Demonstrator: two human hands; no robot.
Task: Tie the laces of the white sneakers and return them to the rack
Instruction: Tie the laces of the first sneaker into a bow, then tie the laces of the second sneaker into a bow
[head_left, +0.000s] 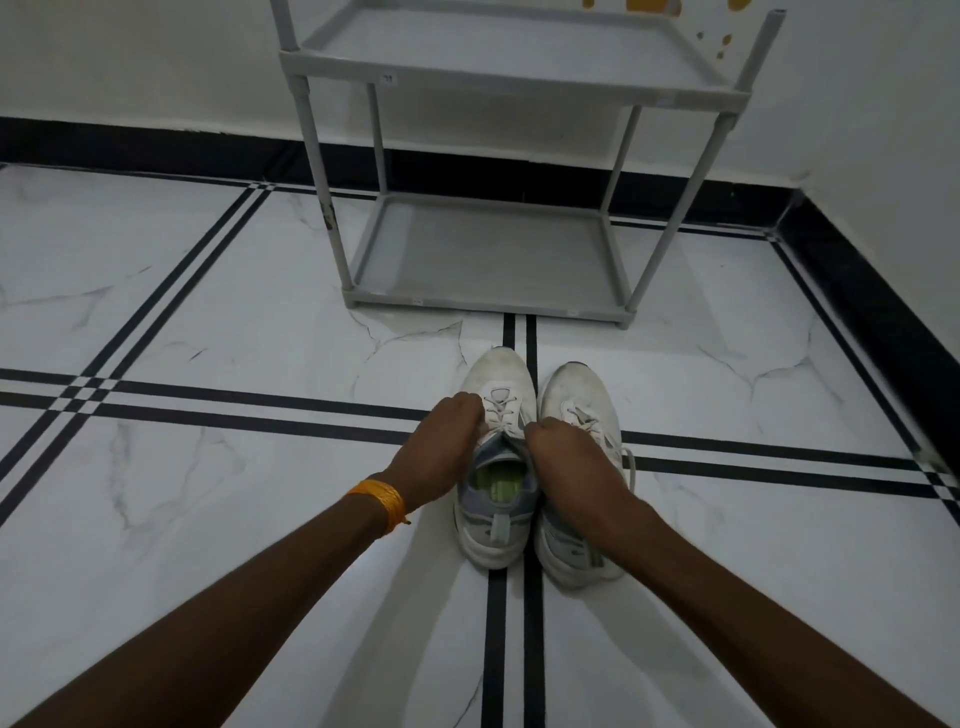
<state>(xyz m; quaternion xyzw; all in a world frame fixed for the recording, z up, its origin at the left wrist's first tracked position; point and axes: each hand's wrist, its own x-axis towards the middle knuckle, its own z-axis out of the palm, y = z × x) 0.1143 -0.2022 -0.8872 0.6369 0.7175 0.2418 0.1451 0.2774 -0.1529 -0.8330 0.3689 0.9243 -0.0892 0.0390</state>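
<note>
White sneakers stand side by side on the marble floor (208, 322), toes pointing away from the person toward the grey shoe rack (498, 249), which stands well apart beyond the toes against the wall. Left sneaker (501, 395): both hands work at its lacing, just above the open collar with its green insole. Left hand (441, 447): knuckles up, fingers curled together over the outer edge of the lacing, the fingertips (470, 402) pressed to the eyelet row; whether they pinch a lace end cannot be told, since the tips are hidden beneath the hand. Right hand (566, 449): closed in a loose fist at the inner side of the same tongue, thumb and fingers bunched together, apparently pinching lace, though the strand itself is not visible in the grip. Right sneaker (576, 410): touching the left one, lying partly beneath the right wrist; a loose lace (629, 467) trails from it onto the floor just beside the right forearm. An orange thread band (382, 499) circles the left wrist. Black inlay stripes (519, 332) run under both shoes and between the forearms.
</note>
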